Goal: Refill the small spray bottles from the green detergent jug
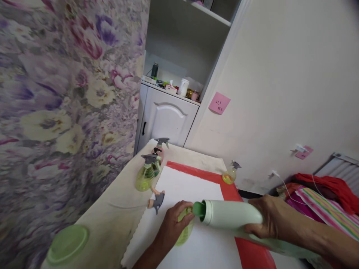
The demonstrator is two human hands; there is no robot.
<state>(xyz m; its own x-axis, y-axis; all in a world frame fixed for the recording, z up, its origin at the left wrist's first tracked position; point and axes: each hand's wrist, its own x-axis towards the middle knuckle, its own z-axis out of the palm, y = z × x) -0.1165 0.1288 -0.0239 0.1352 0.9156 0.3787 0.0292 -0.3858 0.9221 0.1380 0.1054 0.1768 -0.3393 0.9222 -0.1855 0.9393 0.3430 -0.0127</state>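
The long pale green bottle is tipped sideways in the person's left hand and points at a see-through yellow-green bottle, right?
Not quite: the head view shows the long pale green bottle in the person's right hand. The rest is right: it is tipped sideways and points at a see-through yellow-green bottle.

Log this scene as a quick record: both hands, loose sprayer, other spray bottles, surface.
Left hand: around a yellow-green bottle, no sprayer showing
Right hand: holding a pale green bottle, tilted
Green spout: near the yellow-green bottle's top; flow not discernible
Loose sprayer: tube attached, at the white sheet's left edge
Other spray bottles: group at far left; one at the red sheet's right edge
Surface: white sheet over red sheet, on table
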